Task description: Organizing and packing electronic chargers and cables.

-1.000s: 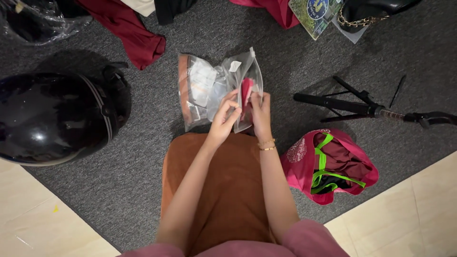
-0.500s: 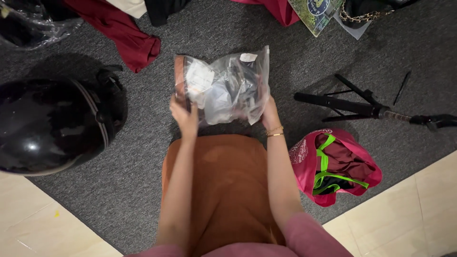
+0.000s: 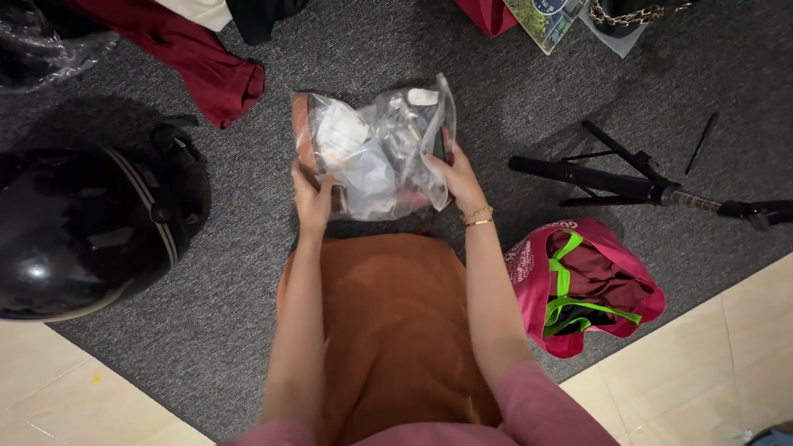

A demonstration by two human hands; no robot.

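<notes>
Right now both hands grip a clear plastic bag (image 3: pixel 376 157) of small items over the grey carpet (image 3: pixel 248 281) — left hand (image 3: pixel 312 194) clamped on its 9 o'clock edge, right hand (image 3: pixel 453 172) with fingers curled round the 3 o'clock edge. A black helmet (image 3: pixel 87 227) lies at 9 o'clock, a pink tote bag (image 3: pixel 582 289) at 4 o'clock — a black tripod (image 3: pixel 628 186) at 3.

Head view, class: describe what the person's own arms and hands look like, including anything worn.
Both forearms are bare, with pink sleeves ending near the elbows. The right wrist carries thin gold bangles. The left hand and right hand are ungloved; no rings are visible.
</notes>
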